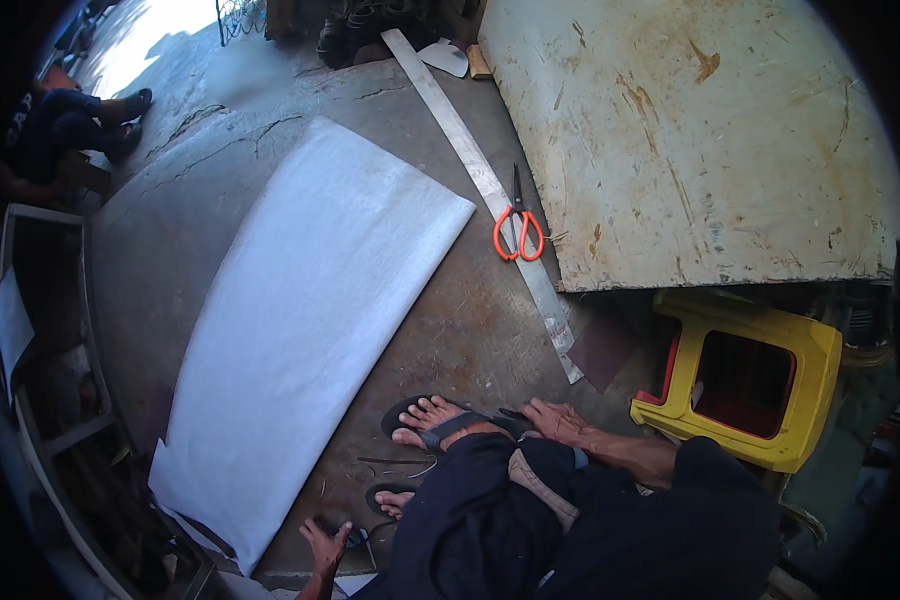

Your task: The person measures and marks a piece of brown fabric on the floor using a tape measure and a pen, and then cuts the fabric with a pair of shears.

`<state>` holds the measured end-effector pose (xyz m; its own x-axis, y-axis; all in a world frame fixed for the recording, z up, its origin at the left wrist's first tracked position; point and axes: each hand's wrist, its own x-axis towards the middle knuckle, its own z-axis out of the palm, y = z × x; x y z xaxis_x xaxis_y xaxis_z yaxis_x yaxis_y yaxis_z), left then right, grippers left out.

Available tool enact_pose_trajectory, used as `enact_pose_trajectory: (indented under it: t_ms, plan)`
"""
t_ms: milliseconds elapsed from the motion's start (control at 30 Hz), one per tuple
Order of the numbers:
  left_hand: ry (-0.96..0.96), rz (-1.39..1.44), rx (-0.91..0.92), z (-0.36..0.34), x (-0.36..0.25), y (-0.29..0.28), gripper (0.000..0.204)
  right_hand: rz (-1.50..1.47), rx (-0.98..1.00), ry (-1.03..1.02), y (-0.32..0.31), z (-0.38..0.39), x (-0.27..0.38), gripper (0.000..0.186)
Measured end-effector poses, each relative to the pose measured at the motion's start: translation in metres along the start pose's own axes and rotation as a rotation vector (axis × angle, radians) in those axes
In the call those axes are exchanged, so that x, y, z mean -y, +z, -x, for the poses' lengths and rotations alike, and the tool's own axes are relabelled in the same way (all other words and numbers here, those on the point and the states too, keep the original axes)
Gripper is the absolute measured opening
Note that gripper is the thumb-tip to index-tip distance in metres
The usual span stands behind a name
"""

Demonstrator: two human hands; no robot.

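Note:
A large white sheet (pixel 300 300), with a fold along its edge, lies slantwise on the floor to my left. Beside its near corner my left hand (pixel 324 546) is open, thumb and fingers apart. A small dark round object (pixel 355 538) sits right by the thumb; whether they touch I cannot tell. My right hand (pixel 555 421) is low beside my sandalled foot (pixel 435 418), its fingers curled. A short dark piece pokes out from these fingers, too small to name. Farther off, scissors (pixel 518 232) with orange handles rest across a long metal straightedge (pixel 460 140).
A worn, pale board or tabletop (pixel 690 140) fills the upper right. Below it is a yellow plastic stool (pixel 815 390) on its side. An open-framed rack (pixel 90 330) borders the left. Another person's legs (pixel 80 125) show at upper left. A dark maroon piece (pixel 602 345) lies near the straightedge.

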<state>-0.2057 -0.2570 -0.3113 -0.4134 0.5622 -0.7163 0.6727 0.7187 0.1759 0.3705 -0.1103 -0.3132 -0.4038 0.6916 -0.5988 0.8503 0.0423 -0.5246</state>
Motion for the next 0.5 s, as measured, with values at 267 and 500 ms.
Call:
enact_pose_trajectory:
  t_ms: [267,500]
  plan:
    - [-0.211,-0.143,0.164,-0.007,-0.007,0.021,0.082,0.047,-0.025,-0.096,0.003,-0.009,-0.008,0.034]
    - [-0.172,0.724,0.645,-0.027,-0.087,-0.009,0.029,-0.02,-0.189,-0.066,-0.016,-0.046,-0.007,0.033]
